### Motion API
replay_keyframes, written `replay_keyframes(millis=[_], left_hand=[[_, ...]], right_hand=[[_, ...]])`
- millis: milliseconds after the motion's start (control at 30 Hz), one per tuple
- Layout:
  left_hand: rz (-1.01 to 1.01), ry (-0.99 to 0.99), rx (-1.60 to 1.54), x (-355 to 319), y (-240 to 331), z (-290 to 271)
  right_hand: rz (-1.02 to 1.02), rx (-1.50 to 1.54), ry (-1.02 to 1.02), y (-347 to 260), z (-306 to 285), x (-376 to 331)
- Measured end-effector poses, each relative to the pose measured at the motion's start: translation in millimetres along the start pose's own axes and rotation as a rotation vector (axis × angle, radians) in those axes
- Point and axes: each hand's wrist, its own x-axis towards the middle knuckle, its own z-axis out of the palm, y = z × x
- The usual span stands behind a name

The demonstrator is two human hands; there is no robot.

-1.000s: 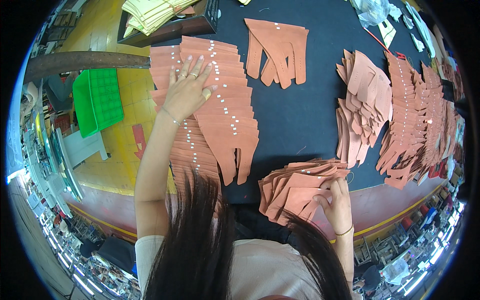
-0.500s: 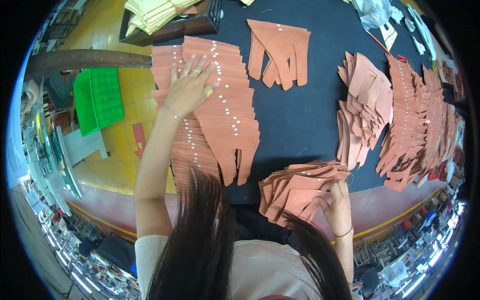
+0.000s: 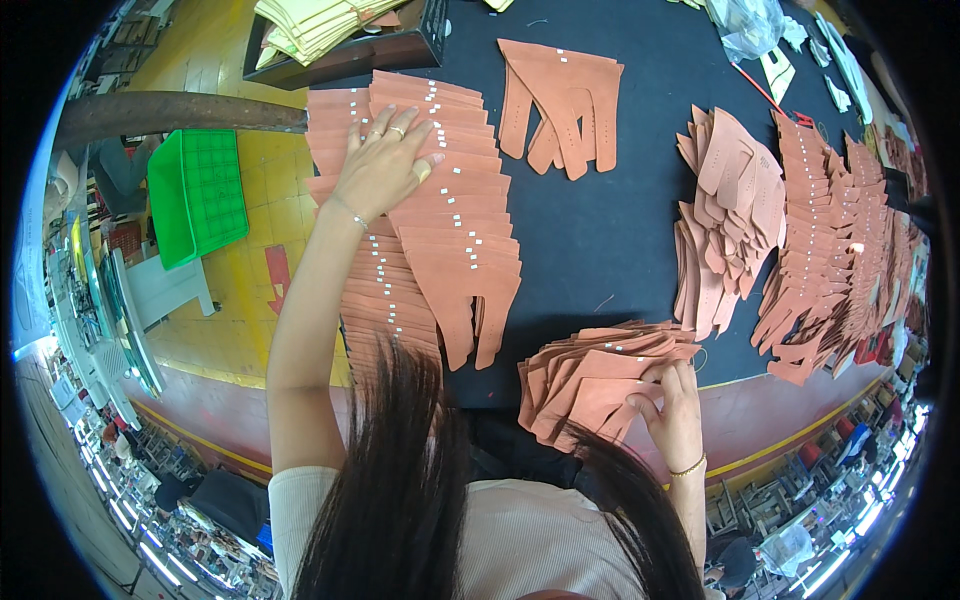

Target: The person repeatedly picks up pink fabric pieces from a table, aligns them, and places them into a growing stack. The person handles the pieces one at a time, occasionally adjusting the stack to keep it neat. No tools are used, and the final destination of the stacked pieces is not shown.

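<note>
My left hand (image 3: 385, 170) lies with fingers stretched on the long overlapping rows of terracotta cut pieces (image 3: 465, 250), which look like leather and carry small white stickers. At the near edge of the table, my right hand (image 3: 672, 400) pinches the edge of a piece on top of a fanned stack of cut pieces (image 3: 600, 385). Each piece shows strap-like legs with punched holes. Farther back, a few crossed pieces (image 3: 562, 100) lie apart from the rows. Strands of long hair hide the near end of the left rows.
Paler pieces (image 3: 735, 180) and more stickered rows (image 3: 805, 230) lie on the right of the dark table (image 3: 610, 240). A black box (image 3: 420, 40) holds yellow sheets at the back left. A curved brown bar (image 3: 180, 115) reaches the rows, above a green crate (image 3: 200, 200). Plastic wrap (image 3: 748, 28) sits far right.
My left hand has shifted very slightly on the rows, its fingers a little to the right. My right hand stays at the near stack.
</note>
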Motion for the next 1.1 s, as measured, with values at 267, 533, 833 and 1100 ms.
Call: replay_keyframes(millis=[267,533,833,1100], left_hand=[[0.000,0.014,0.000,1,-1,3],[0.009,0.053,-0.008,12,-6,7],[0.048,0.094,-0.010,44,-15,4],[0.110,0.040,-0.017,57,-17,-15]], right_hand=[[0.003,0.001,-0.003,1,0,-2],[0.020,-0.013,-0.010,-1,0,-3],[-0.028,-0.339,-0.192,-38,-55,11],[-0.556,0.065,0.032,-75,-39,183]])
